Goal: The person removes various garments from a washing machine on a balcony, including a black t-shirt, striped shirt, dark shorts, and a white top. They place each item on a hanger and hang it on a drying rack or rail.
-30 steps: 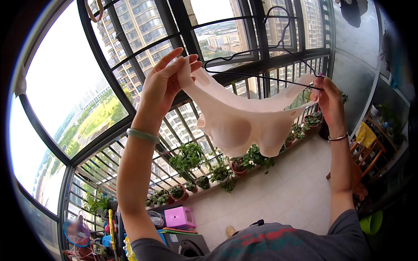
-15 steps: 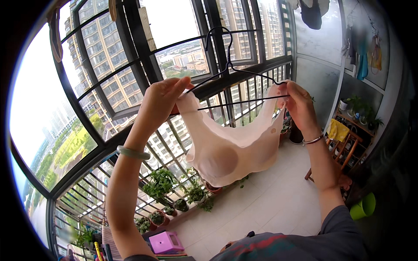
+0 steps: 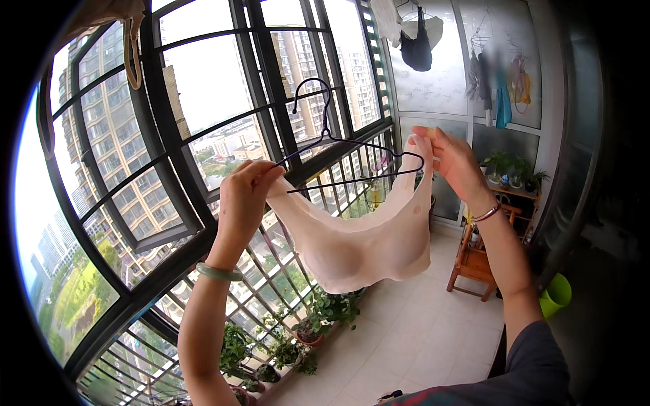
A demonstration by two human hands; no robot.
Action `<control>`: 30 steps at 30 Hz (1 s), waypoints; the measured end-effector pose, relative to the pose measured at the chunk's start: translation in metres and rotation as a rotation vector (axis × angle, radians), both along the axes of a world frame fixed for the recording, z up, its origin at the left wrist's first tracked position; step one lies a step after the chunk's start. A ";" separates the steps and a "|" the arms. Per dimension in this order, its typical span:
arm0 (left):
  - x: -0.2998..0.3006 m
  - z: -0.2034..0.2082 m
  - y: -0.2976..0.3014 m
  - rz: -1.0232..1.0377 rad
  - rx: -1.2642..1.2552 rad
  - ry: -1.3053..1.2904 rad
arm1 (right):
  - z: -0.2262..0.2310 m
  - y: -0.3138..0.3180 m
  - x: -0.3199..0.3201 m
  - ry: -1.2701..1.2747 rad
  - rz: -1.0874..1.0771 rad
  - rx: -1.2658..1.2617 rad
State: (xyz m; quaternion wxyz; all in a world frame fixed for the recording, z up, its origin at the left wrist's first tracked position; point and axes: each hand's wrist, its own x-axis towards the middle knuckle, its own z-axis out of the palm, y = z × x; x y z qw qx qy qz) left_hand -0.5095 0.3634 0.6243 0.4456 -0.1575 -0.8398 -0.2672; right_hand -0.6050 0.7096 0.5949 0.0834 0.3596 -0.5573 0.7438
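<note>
A pale pink bra [image 3: 362, 250] hangs in front of me, its cups facing up toward me. A dark wire clothes hanger [image 3: 355, 140] spans its top, with the hook pointing up. My left hand [image 3: 245, 203] is closed around the hanger's left end and pinches the left strap there. My right hand [image 3: 455, 162] pinches the top of the right strap [image 3: 421, 150], just beyond the hanger's right end. The hanger's right corner lies against that strap; whether it is inside the strap loop I cannot tell.
Open window frames [image 3: 156, 237] and a railing [image 3: 271, 277] run along the left. Potted plants [image 3: 308, 331] line the floor below. Laundry [image 3: 416, 51] hangs at the back. A wooden chair [image 3: 474, 260] and a green bin [image 3: 555, 296] stand on the right.
The view has turned to the right. My right hand has shifted from the hanger's right end onto the strap just above it, baring the hanger's corner. My left hand keeps its grip.
</note>
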 end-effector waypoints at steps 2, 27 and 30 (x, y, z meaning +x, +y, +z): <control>-0.007 0.000 0.000 0.018 -0.015 0.031 | 0.008 0.012 -0.002 0.041 -0.030 0.000; -0.088 0.043 0.089 -0.020 0.099 0.054 | 0.084 0.096 -0.062 0.543 -0.090 0.324; -0.107 0.046 0.111 -0.074 0.103 0.079 | 0.090 0.115 -0.082 0.602 -0.133 0.419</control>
